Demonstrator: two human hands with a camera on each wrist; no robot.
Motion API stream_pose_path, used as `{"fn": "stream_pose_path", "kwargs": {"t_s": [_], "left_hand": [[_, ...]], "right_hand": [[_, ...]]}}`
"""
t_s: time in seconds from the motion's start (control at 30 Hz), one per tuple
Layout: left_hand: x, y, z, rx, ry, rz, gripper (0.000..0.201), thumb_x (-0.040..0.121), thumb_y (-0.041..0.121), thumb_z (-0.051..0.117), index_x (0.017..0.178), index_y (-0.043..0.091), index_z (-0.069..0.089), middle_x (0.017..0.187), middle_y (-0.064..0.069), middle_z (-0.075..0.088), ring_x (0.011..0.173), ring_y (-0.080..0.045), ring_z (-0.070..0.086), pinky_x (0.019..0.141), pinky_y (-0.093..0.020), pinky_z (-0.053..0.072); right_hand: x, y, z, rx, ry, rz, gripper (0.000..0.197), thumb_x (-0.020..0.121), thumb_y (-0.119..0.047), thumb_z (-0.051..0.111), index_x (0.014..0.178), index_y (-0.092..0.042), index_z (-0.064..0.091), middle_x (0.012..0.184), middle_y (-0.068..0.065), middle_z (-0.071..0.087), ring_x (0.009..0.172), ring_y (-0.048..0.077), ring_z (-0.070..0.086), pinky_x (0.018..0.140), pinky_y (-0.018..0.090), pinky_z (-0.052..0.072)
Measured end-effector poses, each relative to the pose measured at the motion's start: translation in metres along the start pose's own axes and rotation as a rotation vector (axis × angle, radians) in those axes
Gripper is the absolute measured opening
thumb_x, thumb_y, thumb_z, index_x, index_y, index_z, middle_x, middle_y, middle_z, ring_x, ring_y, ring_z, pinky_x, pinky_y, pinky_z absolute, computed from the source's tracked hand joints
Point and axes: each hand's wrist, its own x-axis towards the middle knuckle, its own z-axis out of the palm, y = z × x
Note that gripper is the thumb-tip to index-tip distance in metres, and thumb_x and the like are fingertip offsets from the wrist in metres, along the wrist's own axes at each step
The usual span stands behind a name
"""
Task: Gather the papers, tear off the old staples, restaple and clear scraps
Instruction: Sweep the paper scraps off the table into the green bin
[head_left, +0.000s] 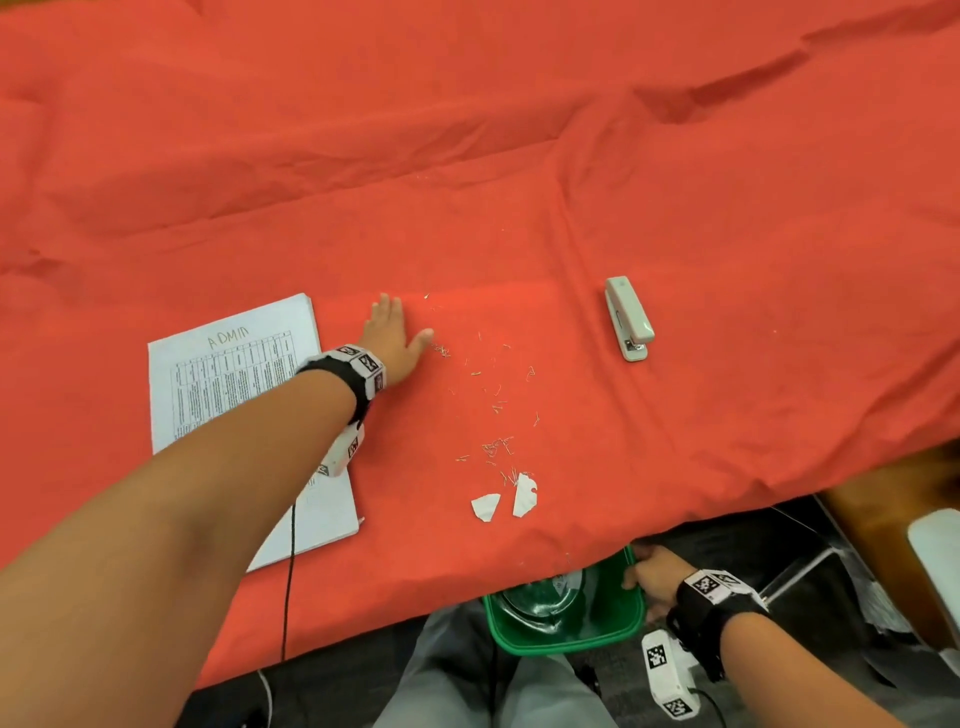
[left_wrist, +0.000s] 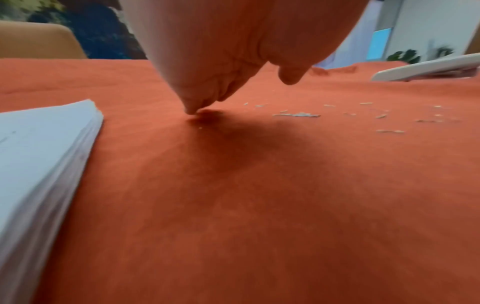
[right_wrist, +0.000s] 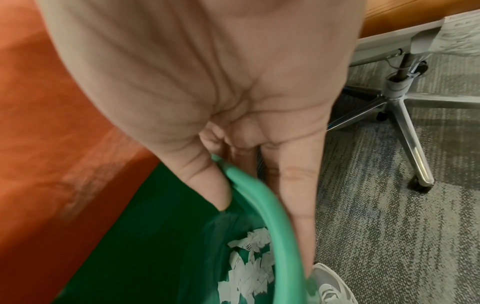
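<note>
Left hand (head_left: 393, 338) lies flat with fingers spread on the red cloth (head_left: 519, 156), the loose staples (head_left: 493, 405) scattered just to its right. Right hand (head_left: 652, 577) grips the green bin (head_left: 571, 636) rim below the table edge. Staples are tiny, light and prickly, so I'd sweep them, not pinch; the paper scraps (head_left: 503, 501) will slide easily.

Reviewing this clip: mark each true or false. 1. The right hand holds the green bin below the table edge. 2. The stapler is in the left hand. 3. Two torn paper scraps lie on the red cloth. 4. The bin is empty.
1. True: the right hand grips the green bin by its rim.
2. False: the stapler lies alone on the red cloth; the left hand rests flat beside loose staples.
3. True: the paper scraps lie near the table edge.
4. False: the bin holds torn paper bits.
</note>
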Motion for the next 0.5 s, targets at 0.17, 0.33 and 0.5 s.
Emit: {"fn": "stream_pose_path", "kwargs": {"t_s": [0.17,0.33,0.5], "left_hand": [[-0.027,0.015,0.022,0.09,-0.117,0.208,0.077,0.098,0.045,0.035,0.151,0.003,-0.002,0.159,-0.015,-0.014,0.148,-0.028,-0.01,0.121,-0.04,0.001],[-0.102,0.042,0.061,0.166,-0.348,0.555,0.077,0.098,0.047,0.034,0.152,0.008,-0.006,0.159,-0.008,-0.018,0.147,-0.02,-0.013,0.122,-0.036,0.001],[-0.09,0.047,0.044,0.144,-0.305,0.581,0.066,0.101,0.037,0.033,0.152,0.009,0.001,0.16,-0.006,-0.009,0.148,-0.016,-0.007,0.121,-0.028,-0.001]], "right_hand": [[0.005,0.007,0.001,-0.001,-0.002,0.003,0.034,0.079,0.016,0.043,0.088,-0.011,0.061,0.098,0.032,0.066,0.085,0.049,0.065,0.063,0.056,0.057],[0.012,0.014,0.002,0.031,-0.011,0.009,0.036,0.077,0.016,0.042,0.094,-0.007,0.062,0.101,0.037,0.065,0.088,0.056,0.064,0.071,0.07,0.05],[0.018,0.017,0.003,0.067,-0.027,0.001,0.039,0.075,0.018,0.041,0.101,-0.003,0.061,0.101,0.04,0.064,0.088,0.058,0.063,0.073,0.073,0.047]]}}
